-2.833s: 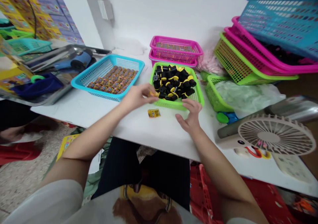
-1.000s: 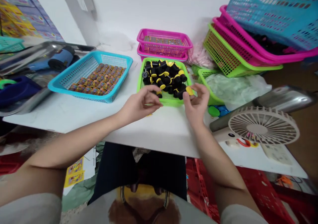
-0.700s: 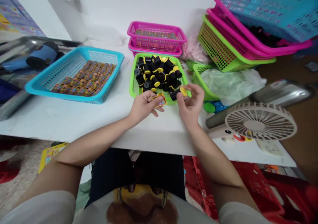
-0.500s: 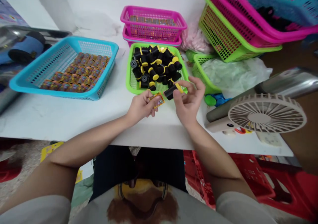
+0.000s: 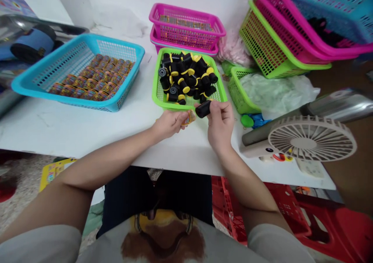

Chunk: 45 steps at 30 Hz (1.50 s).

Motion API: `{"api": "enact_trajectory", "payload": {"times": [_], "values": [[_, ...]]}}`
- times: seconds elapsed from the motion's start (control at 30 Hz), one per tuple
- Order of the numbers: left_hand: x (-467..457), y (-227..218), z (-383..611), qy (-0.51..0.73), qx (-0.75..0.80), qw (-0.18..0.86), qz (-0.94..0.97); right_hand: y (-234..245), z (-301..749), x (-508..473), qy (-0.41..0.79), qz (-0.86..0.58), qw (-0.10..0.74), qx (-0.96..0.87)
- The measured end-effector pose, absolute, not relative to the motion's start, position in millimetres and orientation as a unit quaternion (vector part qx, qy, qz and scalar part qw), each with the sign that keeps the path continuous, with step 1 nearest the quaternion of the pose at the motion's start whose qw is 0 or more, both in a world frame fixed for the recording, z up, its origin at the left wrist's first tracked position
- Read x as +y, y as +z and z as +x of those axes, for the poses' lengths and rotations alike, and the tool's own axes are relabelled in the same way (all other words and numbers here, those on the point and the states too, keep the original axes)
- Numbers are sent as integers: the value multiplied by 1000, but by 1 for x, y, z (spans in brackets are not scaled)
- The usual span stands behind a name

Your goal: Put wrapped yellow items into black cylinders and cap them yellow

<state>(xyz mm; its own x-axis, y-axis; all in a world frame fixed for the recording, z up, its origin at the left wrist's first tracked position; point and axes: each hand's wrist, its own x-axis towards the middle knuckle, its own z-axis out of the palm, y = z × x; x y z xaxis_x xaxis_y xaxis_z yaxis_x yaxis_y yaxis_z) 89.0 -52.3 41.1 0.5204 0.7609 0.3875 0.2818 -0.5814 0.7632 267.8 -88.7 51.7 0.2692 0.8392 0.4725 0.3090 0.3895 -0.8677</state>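
Note:
My left hand [image 5: 171,123] is closed around a small piece with a colourful yellow-and-orange printed label [image 5: 189,118]; its exact kind is partly hidden by the fingers. Between the thumb and fingers of my right hand [image 5: 220,125] is a black cylinder [image 5: 203,109], its near end pointing at the labelled piece. The two ends are close together; whether they touch I cannot tell. Just beyond both hands stands a green basket [image 5: 155,93] heaped with black cylinders with yellow caps [image 5: 184,85].
A blue basket [image 5: 21,85] on the left holds rows of small labelled pieces [image 5: 99,78]. Pink baskets [image 5: 188,37] stand behind the green one. On the right are a green basket with plastic bags [image 5: 276,90], tilted stacked baskets [image 5: 274,56] and a small fan [image 5: 311,138].
My right fingers, spread around the black cylinder before, have closed more tightly on it and now cover its yellow end. My left hand still holds the labelled piece. The view has shifted slightly.

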Motion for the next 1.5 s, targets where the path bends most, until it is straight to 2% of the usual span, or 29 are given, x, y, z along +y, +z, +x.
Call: {"api": "enact_trajectory", "payload": {"times": [0.13,0.27,0.43,0.57,0.73,0.9,1.17,1.27,1.5], "values": [[-48,42,91,369,306,318,818,54,266,-92,220,-503,629,-550],[-47,44,92,382,297,268,833,55,264,-93,220,-495,637,-548],[-52,45,90,440,292,219,820,57,259,-94,233,-476,651,-543],[-55,47,88,434,303,217,820,55,258,-92,212,-483,643,-555],[-54,48,88,393,305,276,823,51,263,-89,194,-477,636,-575],[-56,50,90,422,303,377,767,52,272,-86,184,-416,603,-655],[-56,45,94,448,288,501,683,66,288,-85,126,-370,429,-814],[-57,46,93,455,279,544,647,64,293,-84,70,-366,394,-840],[-57,45,95,434,285,559,646,41,279,-88,-95,-404,361,-835]]}}
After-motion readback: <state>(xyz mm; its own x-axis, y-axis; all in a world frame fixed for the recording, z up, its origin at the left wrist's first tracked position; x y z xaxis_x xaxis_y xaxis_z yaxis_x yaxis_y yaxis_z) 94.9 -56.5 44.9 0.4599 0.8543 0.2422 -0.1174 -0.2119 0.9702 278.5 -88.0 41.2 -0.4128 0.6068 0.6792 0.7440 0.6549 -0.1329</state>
